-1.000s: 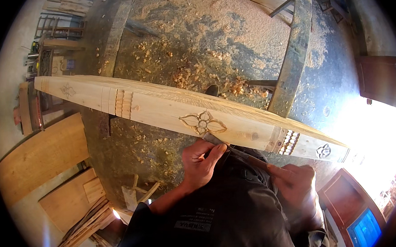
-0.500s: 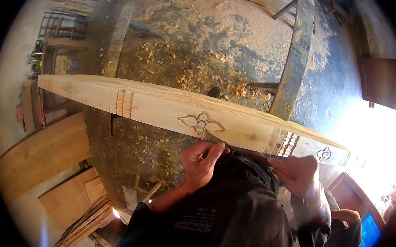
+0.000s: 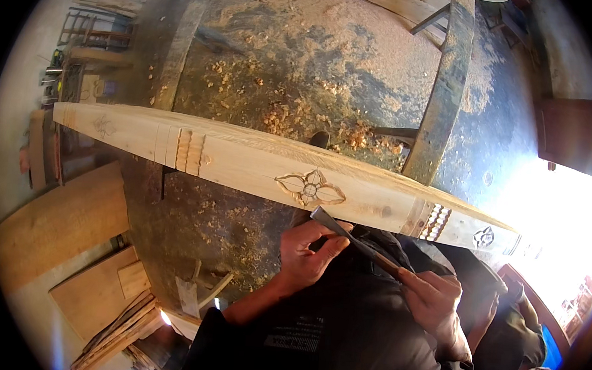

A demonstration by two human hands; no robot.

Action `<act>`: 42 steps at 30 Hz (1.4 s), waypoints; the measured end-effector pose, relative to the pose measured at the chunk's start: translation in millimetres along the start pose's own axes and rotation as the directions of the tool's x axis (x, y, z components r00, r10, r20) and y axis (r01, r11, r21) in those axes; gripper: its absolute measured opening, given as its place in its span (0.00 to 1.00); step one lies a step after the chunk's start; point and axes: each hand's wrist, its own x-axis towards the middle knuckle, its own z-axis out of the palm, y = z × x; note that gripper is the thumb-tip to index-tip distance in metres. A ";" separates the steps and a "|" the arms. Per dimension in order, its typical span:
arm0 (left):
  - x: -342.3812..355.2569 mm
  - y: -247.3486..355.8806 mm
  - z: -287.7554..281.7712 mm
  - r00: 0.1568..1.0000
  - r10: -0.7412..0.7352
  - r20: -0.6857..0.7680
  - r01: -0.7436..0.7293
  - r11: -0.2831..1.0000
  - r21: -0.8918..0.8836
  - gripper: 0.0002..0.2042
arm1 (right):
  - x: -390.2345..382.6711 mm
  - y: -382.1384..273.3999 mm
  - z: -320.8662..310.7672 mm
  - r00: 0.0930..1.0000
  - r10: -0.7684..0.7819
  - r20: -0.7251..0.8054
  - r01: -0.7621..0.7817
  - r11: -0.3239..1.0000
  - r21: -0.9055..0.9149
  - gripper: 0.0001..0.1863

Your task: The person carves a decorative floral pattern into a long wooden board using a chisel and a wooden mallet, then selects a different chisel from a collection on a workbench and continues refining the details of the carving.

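A long pale wooden beam lies across in front of me, with a flower carving on its near face. My right hand is wrapped round the wooden handle of a chisel. Its metal blade slants up to the left, and the tip is just below the flower, apart from the carved lines. Thumb and fingers of my left hand close about the blade a little behind the tip; part of their grip is hidden. Bands of carved notches and a smaller flower mark the beam's right part.
Wood shavings litter the dark floor beyond the beam. A narrow bench stands behind it at right. Boards are stacked at lower left. Another person's leg shows close on my right, beside bright light.
The chisel has come up and away from the beam's lower edge, so its blade now shows. My right hand has moved down and left; my left hand has shifted slightly right.
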 end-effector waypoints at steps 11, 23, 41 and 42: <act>-0.7 -0.2 -5.5 0.998 -0.052 -0.034 0.052 0.999 -0.010 0.06 | 12.2 -14.6 -2.4 0.987 0.148 0.058 -0.153 0.984 0.087 0.24; -0.5 19.1 -15.3 0.836 0.505 0.215 -0.547 0.733 0.405 0.13 | -18.3 -12.4 14.8 0.987 0.142 -0.082 -0.131 0.984 0.120 0.27; 95.8 34.8 -18.7 -0.353 0.522 0.777 -0.846 0.176 -0.503 0.22 | -68.2 -128.2 119.2 0.767 0.538 -0.349 -0.479 0.843 0.246 0.26; 98.6 33.5 -18.8 -0.361 0.524 0.771 -0.833 0.190 -0.519 0.21 | -64.7 -134.2 122.8 0.745 0.562 -0.359 -0.478 0.825 0.300 0.26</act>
